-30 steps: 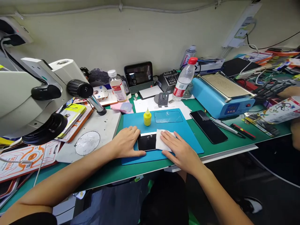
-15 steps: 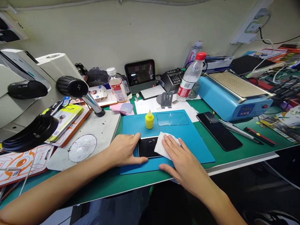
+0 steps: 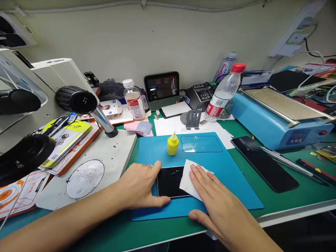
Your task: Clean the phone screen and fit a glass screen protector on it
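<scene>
A phone (image 3: 170, 182) with a black screen and pale edge lies flat on the blue mat (image 3: 147, 148); small clear drops sit near its upper edge. My left hand (image 3: 141, 183) grips its left end between thumb and fingers. Over the phone's right part, my right hand (image 3: 214, 196) presses a folded white wipe (image 3: 187, 178) with outstretched fingers, its thumb lower and apart. The wipe and hand hide that end. Behind the phone stands a yellow dropper bottle (image 3: 172, 145). A clear screen sheet with a dark border (image 3: 201, 144) lies at the mat's upper right.
Right of the mat lie a second phone (image 3: 264, 162), tweezers (image 3: 291, 162) and a blue machine (image 3: 278, 120). A red-capped bottle (image 3: 223, 94), a metal stand (image 3: 193, 119) and a screen device (image 3: 162, 87) are behind. A black-knobbed apparatus (image 3: 76, 99) stands left.
The view has moved closer and tilted slightly, so things appear larger. Both hands keep nearly the same places on the phone and wipe.
</scene>
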The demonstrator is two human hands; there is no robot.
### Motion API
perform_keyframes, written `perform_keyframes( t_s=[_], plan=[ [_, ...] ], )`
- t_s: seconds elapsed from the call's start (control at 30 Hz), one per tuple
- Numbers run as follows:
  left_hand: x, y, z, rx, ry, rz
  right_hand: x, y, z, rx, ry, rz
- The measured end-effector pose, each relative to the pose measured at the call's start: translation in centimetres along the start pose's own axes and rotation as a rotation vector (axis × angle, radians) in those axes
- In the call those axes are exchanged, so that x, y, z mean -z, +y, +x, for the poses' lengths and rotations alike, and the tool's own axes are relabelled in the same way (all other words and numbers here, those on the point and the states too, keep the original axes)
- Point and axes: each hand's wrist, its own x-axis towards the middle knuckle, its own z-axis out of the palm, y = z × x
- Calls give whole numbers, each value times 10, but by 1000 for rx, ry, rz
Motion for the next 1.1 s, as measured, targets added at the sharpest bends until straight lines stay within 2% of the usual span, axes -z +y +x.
perform_keyframes(
  t_s=[0.13, 0.23, 0.4, 0.57, 0.8, 0.93, 1.1],
  plan=[
    [-1, -1, -1, -15, 29, -25, -15, -11, 5, -39, 51, -53],
    [-2, -2, -2, -22, 45, -29, -20, -10, 1, -40, 75, -76],
    [-3, -3, -2, -27, 61, -22, -10, -2, -1, -8, 66, 4],
    [-4, -3, -2, -35, 63, -4, -2, -3, 3, -72, 102, 83],
    [-6, -2, -2, -39, 84, 21, -9, -18, 10, -241, 204, 168],
    [-5, -2, -3, -59, 80, 15, -15, -26, 22, -264, 221, 176],
    [-5, -3, -4, -52, 81, 13, -14, -33, 32, -228, 159, 162]
  ],
)
